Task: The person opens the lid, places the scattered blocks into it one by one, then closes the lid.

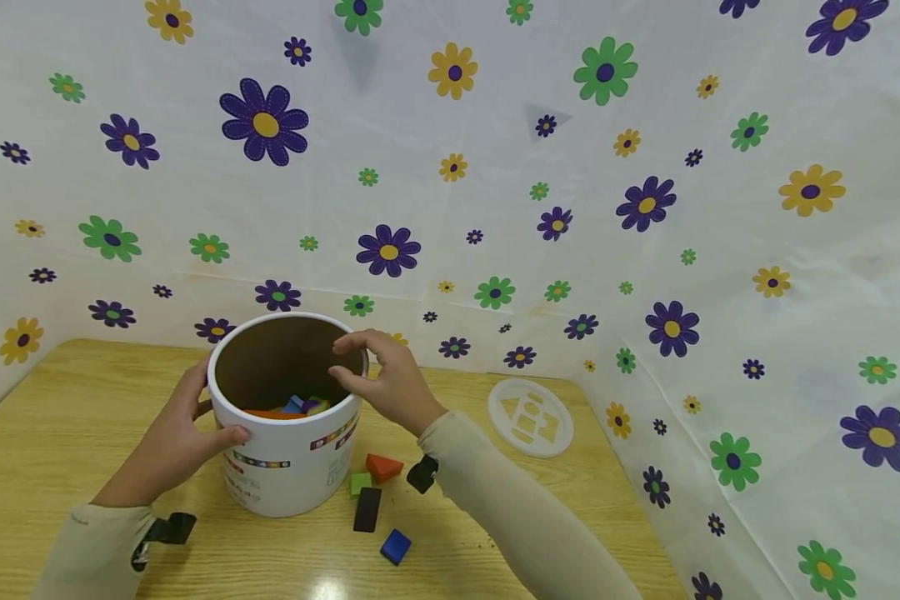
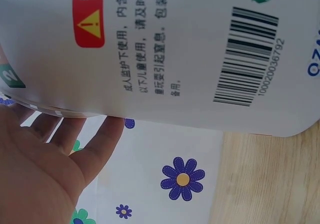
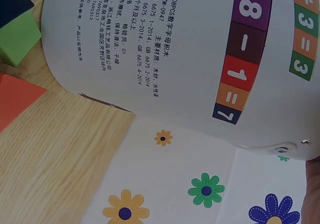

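A white bucket stands upright on the wooden table, with colored blocks lying inside it. My left hand holds the bucket's left side, thumb near the front rim and fingers round the side. The left wrist view shows its fingers against the printed wall. At the right rim is my right hand, thumb and index finger spread apart over the opening, with nothing between them. Beside the bucket lie a red triangular block, a green block, a dark rectangular block and a blue block.
A round white lid with shaped cutouts lies on the table to the right. A flower-patterned white sheet hangs behind the table and along its right side.
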Available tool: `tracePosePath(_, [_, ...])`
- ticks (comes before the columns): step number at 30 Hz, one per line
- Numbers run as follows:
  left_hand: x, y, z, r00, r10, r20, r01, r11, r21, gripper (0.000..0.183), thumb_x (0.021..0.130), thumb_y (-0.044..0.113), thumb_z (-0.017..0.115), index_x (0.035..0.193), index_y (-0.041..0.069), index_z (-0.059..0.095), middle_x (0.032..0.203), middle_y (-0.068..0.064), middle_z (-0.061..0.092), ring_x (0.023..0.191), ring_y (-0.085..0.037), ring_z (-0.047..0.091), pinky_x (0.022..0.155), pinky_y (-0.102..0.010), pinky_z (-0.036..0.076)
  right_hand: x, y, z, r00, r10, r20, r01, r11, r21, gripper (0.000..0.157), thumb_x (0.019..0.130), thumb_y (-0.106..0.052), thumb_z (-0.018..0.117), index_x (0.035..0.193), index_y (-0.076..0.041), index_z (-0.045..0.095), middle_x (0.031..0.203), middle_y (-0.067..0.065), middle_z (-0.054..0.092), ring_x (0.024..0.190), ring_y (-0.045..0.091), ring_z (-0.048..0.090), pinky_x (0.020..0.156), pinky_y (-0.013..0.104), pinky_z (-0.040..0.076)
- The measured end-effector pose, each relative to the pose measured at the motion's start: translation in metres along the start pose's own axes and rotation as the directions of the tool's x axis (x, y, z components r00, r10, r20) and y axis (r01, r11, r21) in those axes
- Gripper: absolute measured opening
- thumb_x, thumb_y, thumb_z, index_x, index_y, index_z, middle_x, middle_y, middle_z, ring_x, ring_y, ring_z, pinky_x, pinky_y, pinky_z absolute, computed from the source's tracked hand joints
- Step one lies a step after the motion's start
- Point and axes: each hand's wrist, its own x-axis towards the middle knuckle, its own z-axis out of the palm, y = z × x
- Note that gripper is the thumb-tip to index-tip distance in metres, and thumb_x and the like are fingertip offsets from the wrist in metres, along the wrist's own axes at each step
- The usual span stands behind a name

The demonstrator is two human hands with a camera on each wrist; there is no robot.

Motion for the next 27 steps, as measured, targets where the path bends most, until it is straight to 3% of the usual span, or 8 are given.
tracePosePath(7, [0.0, -0.002, 0.002, 1.0, 0.004, -0.002, -0.004, 1.0, 0.005, 0.107, 0.091, 0.025, 0.082, 0.166, 0.037, 0.007, 0.168, -0.016, 0.019, 0.147, -0.051, 0.021, 0.1, -0.085, 0.033, -0.011, 0.006, -0.002, 1.0, -0.01, -0.011, 0.01, 1.0, -0.016, 0.032, 0.098, -0.016, 0.073, 0.128, -0.008, 0.065, 0.129, 0.005, 0.067, 0.126, 0.017, 0.06, 0.111, 0.031, 0.049])
tracePosePath(13, [0.001, -0.004, 0.002, 1.0, 0.011, -0.003, -0.011, 1.0, 0.001, 0.107, 0.091, 0.024, 0.082, 0.166, 0.039, 0.008, 0.169, -0.014, 0.019, 0.147, -0.05, 0.021, 0.1, -0.084, 0.034, -0.044, 0.032, -0.012, 0.995, -0.051, -0.087, 0.041, 0.992, -0.122, 0.034, 0.099, -0.013, 0.07, 0.131, -0.006, 0.061, 0.13, 0.007, 0.064, 0.12, 0.023, 0.06, 0.106, 0.035, 0.054])
tracePosePath(15, [0.001, -0.005, 0.002, 1.0, 0.01, -0.002, -0.01, 1.0, -0.002, 0.107, 0.091, 0.025, 0.082, 0.166, 0.039, 0.007, 0.169, -0.013, 0.019, 0.148, -0.05, 0.021, 0.101, -0.084, 0.034, -0.059, 0.044, -0.015, 0.997, -0.044, -0.055, 0.034, 0.984, -0.173, 0.032, 0.098, -0.012, 0.071, 0.129, -0.006, 0.063, 0.128, 0.007, 0.065, 0.119, 0.024, 0.061, 0.103, 0.036, 0.056])
tracePosePath(18, [0.001, -0.006, 0.002, 1.0, 0.004, 0.0, -0.004, 1.0, -0.004, 0.107, 0.091, 0.025, 0.082, 0.166, 0.039, 0.007, 0.169, -0.014, 0.018, 0.148, -0.05, 0.02, 0.1, -0.084, 0.034, -0.081, 0.06, -0.019, 0.997, 0.044, 0.07, -0.028, 0.976, -0.215, 0.033, 0.099, -0.016, 0.072, 0.13, -0.007, 0.064, 0.128, 0.007, 0.066, 0.119, 0.023, 0.062, 0.099, 0.036, 0.058])
tracePosePath(20, [0.001, -0.007, 0.001, 1.0, 0.002, 0.001, -0.002, 1.0, -0.006, 0.108, 0.091, 0.024, 0.082, 0.166, 0.038, 0.006, 0.169, -0.014, 0.018, 0.148, -0.05, 0.02, 0.1, -0.085, 0.033, -0.094, 0.069, -0.02, 0.976, 0.14, 0.168, -0.1, 0.97, -0.223, 0.037, 0.099, -0.021, 0.072, 0.132, -0.006, 0.065, 0.129, 0.006, 0.066, 0.119, 0.024, 0.062, 0.098, 0.037, 0.058])
tracePosePath(23, [0.0, -0.006, 0.001, 1.0, -0.004, 0.001, 0.004, 1.0, -0.007, 0.108, 0.091, 0.024, 0.082, 0.166, 0.038, 0.006, 0.169, -0.015, 0.018, 0.148, -0.051, 0.019, 0.101, -0.085, 0.033, -0.108, 0.078, -0.018, 0.92, 0.279, 0.274, -0.213, 0.946, -0.246, 0.04, 0.099, -0.029, 0.072, 0.132, -0.008, 0.066, 0.126, 0.002, 0.067, 0.115, 0.02, 0.064, 0.096, 0.033, 0.058])
tracePosePath(27, [0.001, -0.005, 0.001, 1.0, -0.013, 0.003, 0.013, 1.0, -0.005, 0.107, 0.091, 0.025, 0.082, 0.166, 0.039, 0.006, 0.169, -0.014, 0.017, 0.149, -0.051, 0.018, 0.101, -0.085, 0.032, -0.117, 0.089, -0.01, 0.869, 0.359, 0.339, -0.259, 0.916, -0.306, 0.033, 0.097, -0.031, 0.075, 0.123, -0.011, 0.071, 0.115, -0.003, 0.07, 0.104, 0.011, 0.065, 0.09, 0.025, 0.057])
